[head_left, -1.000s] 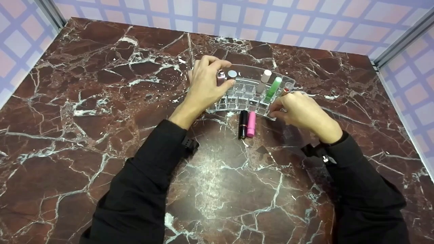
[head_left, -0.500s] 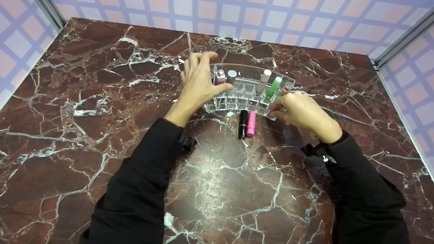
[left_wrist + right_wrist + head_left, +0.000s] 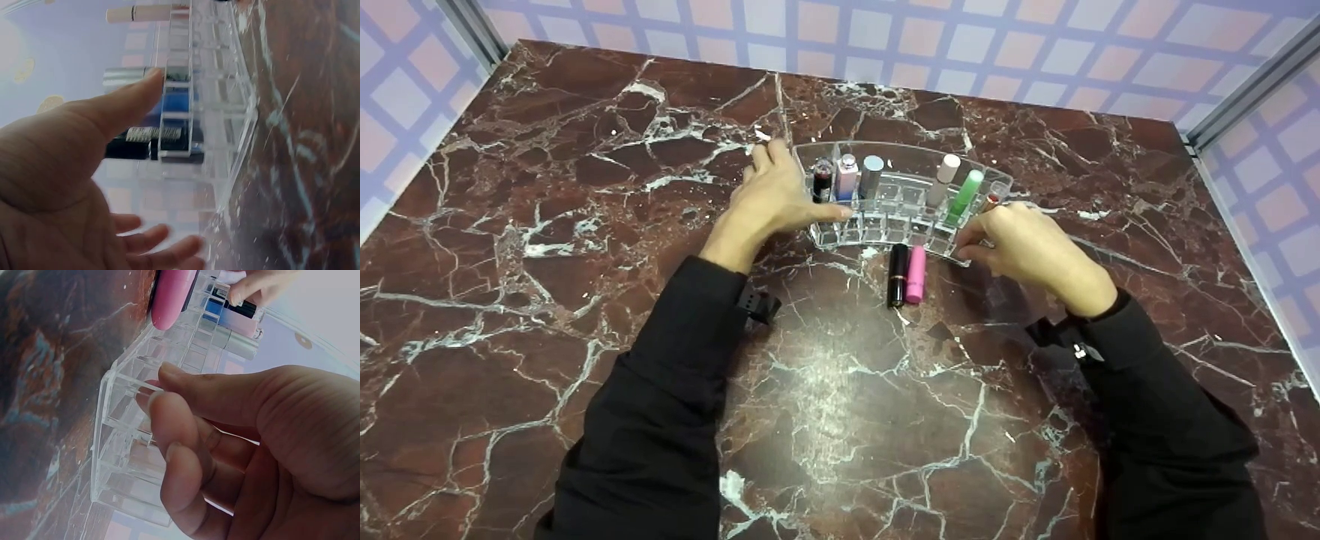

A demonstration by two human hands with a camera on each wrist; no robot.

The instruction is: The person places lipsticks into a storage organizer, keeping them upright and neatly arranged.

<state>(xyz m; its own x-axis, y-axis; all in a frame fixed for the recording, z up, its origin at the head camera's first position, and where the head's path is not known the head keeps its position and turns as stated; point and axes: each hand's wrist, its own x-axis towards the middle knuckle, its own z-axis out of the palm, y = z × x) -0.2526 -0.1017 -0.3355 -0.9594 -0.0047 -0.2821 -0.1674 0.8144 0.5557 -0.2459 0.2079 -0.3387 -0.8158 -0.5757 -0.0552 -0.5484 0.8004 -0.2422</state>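
Observation:
A clear, curved, tiered cosmetics organizer (image 3: pixel 874 229) stands on the table. My right hand (image 3: pixel 1020 240) pinches its front right wall between thumb and fingers, as the right wrist view shows. At the left end, my left hand (image 3: pixel 769 199) is spread, its thumb over the front compartments; whether it touches them I cannot tell. Upright inside on the left are a black tube (image 3: pixel 821 181), a pink-and-blue tube (image 3: pixel 847 178) and a silver-capped tube (image 3: pixel 872 176). On the right are a beige tube (image 3: pixel 943 180), a green tube (image 3: pixel 964 196) and a partly hidden red-topped item (image 3: pixel 990 200).
A black lipstick-like tube (image 3: pixel 898 274) and a pink tube (image 3: pixel 915 275) lie side by side just in front of the organizer. The dark red marbled table (image 3: pixel 825 420) is bounded by checked panels (image 3: pixel 907 45) at the back and sides.
My left hand has moved left and toward me from above the left compartments, uncovering the black, pink-and-blue and silver-capped tubes. The right hand stays where it was.

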